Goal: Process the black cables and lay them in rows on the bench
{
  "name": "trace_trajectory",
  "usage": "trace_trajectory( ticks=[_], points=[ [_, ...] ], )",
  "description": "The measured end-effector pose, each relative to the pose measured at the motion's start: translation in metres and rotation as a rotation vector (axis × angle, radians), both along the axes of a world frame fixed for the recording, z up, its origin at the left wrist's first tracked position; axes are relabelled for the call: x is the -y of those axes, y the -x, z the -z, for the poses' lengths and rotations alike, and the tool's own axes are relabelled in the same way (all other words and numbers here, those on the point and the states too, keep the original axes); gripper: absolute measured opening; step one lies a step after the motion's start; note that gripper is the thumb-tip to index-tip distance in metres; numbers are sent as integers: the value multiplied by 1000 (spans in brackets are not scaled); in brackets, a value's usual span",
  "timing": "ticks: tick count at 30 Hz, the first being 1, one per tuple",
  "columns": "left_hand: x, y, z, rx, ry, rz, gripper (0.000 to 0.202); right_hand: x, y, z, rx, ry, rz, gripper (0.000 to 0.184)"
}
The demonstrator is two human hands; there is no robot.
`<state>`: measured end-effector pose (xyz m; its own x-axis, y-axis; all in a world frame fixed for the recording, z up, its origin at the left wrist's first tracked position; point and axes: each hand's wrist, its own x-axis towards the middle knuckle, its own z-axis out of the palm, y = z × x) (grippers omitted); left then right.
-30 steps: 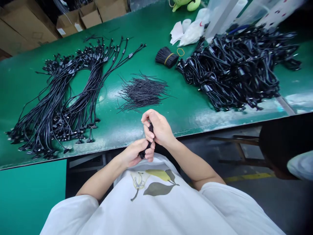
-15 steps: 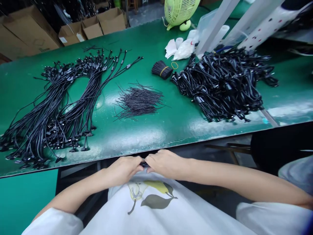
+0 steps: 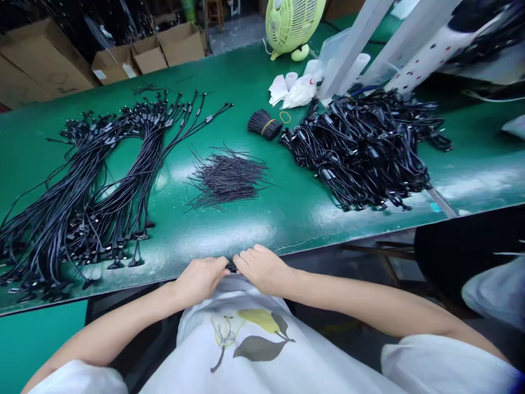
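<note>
Close to my body, at the front edge of the table, both hands grip a folded black cable (image 3: 232, 267). My left hand (image 3: 202, 280) is closed round its left part, thumb on top. On the other side my right hand (image 3: 264, 269) has its fingers curled over the cable. Only a short dark stretch shows between them; the rest is hidden by the hands. Beyond them on the table lies a loose pile of black twist ties (image 3: 230, 176). To the left spreads a big bunch of straight black cables (image 3: 123, 158) with connectors.
A heap of coiled, tied black cables (image 3: 365, 148) lies at the right. Behind the loose ties sits a banded bundle of ties (image 3: 264, 125). A green fan (image 3: 292, 24), white rolls and a pale post (image 3: 348, 54) stand further back. Cardboard boxes (image 3: 112, 63) are beyond the table.
My hands have drawn slightly apart, showing a little more space between them. The view has shifted a little, moving the table's contents slightly leftward and down.
</note>
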<state>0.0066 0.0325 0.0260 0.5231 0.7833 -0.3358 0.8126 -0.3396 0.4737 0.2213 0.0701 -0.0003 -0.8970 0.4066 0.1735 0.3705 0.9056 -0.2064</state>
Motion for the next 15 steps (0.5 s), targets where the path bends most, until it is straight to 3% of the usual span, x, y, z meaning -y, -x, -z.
trace_trajectory(
  ticks=[2,4,11,15],
  points=[
    [-4,-1,-2,27,109,-44,30,-7,1,5,-21,-118,-45,24],
    [-6,-1,-3,43,169,-81,31,-14,2,8,-2,-140,-88,24],
    [-12,0,0,-101,-8,-67,30,-30,14,9,139,128,-46,23],
    [-16,5,7,-12,37,-187,27,-45,23,10,152,151,-113,29]
  ],
)
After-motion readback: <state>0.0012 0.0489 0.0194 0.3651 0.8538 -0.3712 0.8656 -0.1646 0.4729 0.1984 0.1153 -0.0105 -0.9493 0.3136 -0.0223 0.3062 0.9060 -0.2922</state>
